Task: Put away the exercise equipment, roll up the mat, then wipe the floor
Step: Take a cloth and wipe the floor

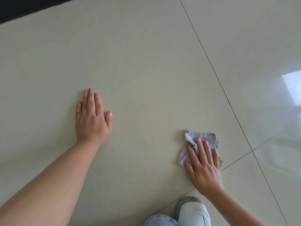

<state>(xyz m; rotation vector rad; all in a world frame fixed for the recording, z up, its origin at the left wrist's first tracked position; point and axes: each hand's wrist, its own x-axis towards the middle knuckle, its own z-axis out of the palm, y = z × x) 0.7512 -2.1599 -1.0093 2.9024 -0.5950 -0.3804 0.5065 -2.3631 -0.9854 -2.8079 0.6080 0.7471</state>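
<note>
I see right hand [203, 163] flat, fingers straight, pressing grey cloth [202, 141] onto tile floor [146, 62]; left hand [92, 116] flat, bracing beyond; my worry: glossy tile, braced palm slips; bunched cloth skips patches.

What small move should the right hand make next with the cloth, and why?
Probably slide the right hand with the crumpled grey-lilac cloth leftward across the pale glossy floor tile, toward the left hand. The straight fingers already press the cloth flat, near the dark grout line, while the left hand lies flat on the floor as support; the wide tile between them looks unwiped.
</note>
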